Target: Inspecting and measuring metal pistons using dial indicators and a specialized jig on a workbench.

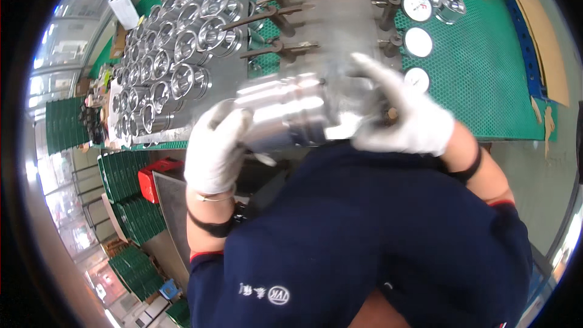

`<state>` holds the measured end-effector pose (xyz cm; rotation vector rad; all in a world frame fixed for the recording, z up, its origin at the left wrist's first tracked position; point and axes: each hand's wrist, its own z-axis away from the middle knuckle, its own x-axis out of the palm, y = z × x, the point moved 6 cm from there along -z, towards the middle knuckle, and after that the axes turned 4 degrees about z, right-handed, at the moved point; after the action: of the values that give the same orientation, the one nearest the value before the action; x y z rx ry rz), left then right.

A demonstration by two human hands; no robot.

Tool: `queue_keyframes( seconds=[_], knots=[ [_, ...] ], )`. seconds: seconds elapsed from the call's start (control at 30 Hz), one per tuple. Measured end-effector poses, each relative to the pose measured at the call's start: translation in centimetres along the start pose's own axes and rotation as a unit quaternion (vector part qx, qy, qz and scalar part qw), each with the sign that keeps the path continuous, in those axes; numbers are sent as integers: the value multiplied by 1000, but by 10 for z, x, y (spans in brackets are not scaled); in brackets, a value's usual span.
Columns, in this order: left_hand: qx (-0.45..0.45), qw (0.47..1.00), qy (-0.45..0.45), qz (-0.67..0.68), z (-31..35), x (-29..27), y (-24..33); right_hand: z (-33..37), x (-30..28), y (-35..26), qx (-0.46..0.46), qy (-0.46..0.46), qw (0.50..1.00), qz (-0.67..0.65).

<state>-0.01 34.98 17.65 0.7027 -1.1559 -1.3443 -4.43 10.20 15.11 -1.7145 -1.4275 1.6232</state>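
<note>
A shiny metal cylinder sleeve [282, 112] lies sideways just above the near edge of the bench, smeared by motion. My left hand [214, 143], in a white glove, grips its left end with the fingers curled against the rim. My right hand [413, 115], also gloved in white, is beyond the sleeve's right end. Its thumb and fingers are spread wide, and a blurred grey metal surface shows between them. I cannot make out whether the right hand touches anything. Round white dial gauges [418, 42] stand in a row just past the right hand.
Many similar metal sleeves [190, 81] stand crowded on the left of the bench. Metal posts with rods [279, 21] flank a grey plate [340, 18]. Green mat [480, 79] covers the right side. A red bin [159, 176] and green crates [124, 176] are at lower left.
</note>
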Motion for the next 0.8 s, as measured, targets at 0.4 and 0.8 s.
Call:
queue_keyframes(
  seconds=[0.4, 0.8],
  knots=[
    [347, 744, -209, -531, -31, 66, -55, -2, 42, 25, 88, -19, 953, 290],
    [413, 775, -191, -439, -66, 79, -74, 67, 65, 62, 468, -16, 853, -229]
  ],
)
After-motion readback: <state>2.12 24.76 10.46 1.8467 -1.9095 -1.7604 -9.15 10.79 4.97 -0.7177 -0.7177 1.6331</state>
